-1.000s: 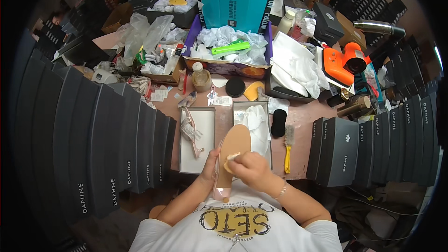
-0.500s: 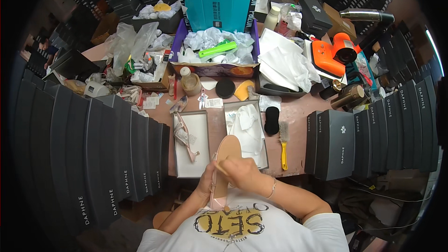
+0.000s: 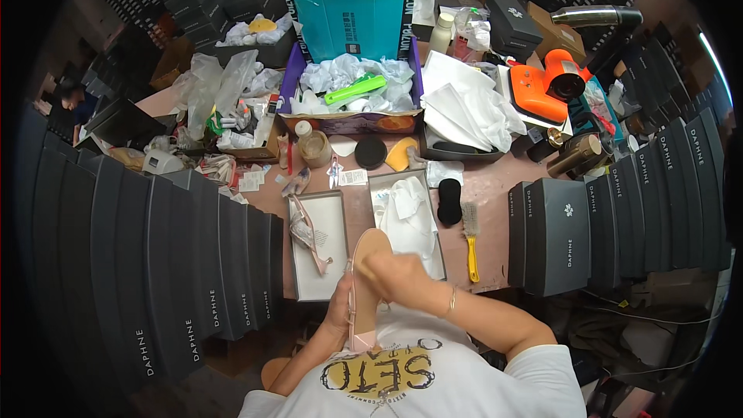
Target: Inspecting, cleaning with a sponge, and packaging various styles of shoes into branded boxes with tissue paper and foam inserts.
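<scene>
My left hand (image 3: pixel 338 308) is closed around the side of a heeled sandal (image 3: pixel 365 327), holding it close to my shirt with its tan insole facing up. Over the toe half of that insole is my right hand (image 3: pixel 398 275), blurred, its fingers pinched on a small tan piece whose kind I cannot make out. A second sandal (image 3: pixel 304 230), pinkish with clear wrapping on it, lies in the open grey box (image 3: pixel 334 224) on the left. White tissue paper (image 3: pixel 406 213) fills much of the other open box, just beyond my right hand.
A yellow-handled brush (image 3: pixel 471 251) and a black oval pad (image 3: pixel 449 201) lie right of the boxes. Dark shoe boxes (image 3: pixel 174 263) line the left; more (image 3: pixel 557 240) stand right. Behind are a purple carton (image 3: pixel 348 120), a bottle (image 3: pixel 313 147) and an orange device (image 3: pixel 542 93).
My right hand has moved slightly up along the insole and is more blurred. My left hand keeps its hold on the sandal. The whole view has shifted a little.
</scene>
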### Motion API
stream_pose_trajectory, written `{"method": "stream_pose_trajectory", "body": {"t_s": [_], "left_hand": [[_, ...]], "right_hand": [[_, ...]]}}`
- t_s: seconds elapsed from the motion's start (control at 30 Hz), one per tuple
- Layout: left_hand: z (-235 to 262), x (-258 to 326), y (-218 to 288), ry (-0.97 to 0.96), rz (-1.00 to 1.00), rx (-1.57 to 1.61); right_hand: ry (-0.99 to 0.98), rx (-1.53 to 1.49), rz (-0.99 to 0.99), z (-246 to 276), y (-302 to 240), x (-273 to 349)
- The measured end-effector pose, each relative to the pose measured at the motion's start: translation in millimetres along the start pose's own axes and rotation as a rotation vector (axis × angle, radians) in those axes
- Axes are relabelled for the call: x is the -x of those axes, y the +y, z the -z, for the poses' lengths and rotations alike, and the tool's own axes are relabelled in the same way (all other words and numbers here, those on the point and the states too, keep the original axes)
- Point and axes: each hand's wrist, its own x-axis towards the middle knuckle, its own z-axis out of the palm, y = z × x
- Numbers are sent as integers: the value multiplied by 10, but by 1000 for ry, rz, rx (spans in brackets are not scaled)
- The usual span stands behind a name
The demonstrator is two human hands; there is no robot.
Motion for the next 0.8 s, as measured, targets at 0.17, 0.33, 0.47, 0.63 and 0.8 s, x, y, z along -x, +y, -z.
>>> {"method": "stream_pose_trajectory", "body": {"t_s": [0.17,0.33,0.47,0.63,0.8], "left_hand": [[197,-86,4,-287,87,-129],[63,-187,26,-436,-9,-32],[75,-198,-20,-363,-19,78],[26,-243,-26,-312,-19,165],[-264,-253,-3,239,60,271]], "right_hand": [[177,-79,-186,-60,610,-291],[462,-436,-456,267,876,-224],[362,-800,-660,480,808,17],[391,-420,-287,574,375,69],[77,-114,101,329,250,-23]]}}
